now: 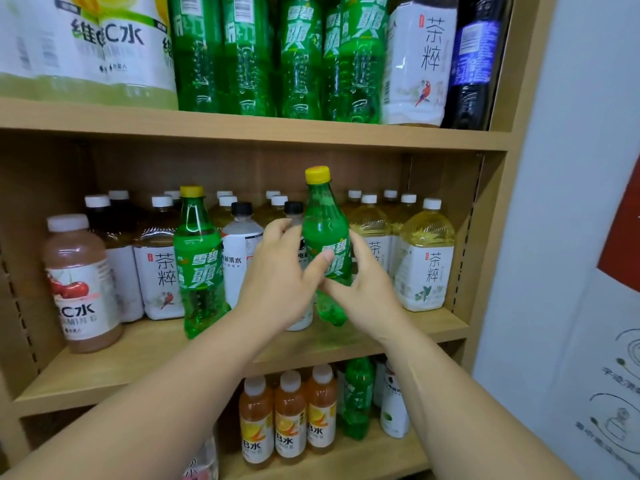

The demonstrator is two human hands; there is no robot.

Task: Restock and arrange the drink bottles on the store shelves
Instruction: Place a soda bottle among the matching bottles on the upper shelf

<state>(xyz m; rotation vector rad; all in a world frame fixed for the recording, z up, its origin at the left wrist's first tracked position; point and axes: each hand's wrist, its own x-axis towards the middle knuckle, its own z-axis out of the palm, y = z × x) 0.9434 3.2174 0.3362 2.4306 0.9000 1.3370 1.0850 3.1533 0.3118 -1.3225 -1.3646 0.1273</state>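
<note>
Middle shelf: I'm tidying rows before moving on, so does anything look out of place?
A lone green soda bottle stands in front of the tea bottles, left of centre. The left hand and right hand hold a second green soda, tilted.

The green bottle (pixel 323 233) you grip: clear tinted plastic, glossy, ribbed towards the base. Its label is shiny printed film, and its yellow cap (pixel 317 174) is smooth plastic. Above it, the shelf board (pixel 242 131): pale wood-grain board, matt and smooth to your eye. At your right, the tea bottles (pixel 424 258): clear plastic shoulders with bright highlights, white sleeves of satin film, white plastic caps. At your left, the juice bottle (pixel 81 285): cloudy plastic with a dull sheen. On the upper shelf, the dark bottle (pixel 474 64): glossy plastic with a reflective blue label. Beside the unit, the wall sheet (pixel 602 358): white, matt, faintly creased, paper-like.
</note>
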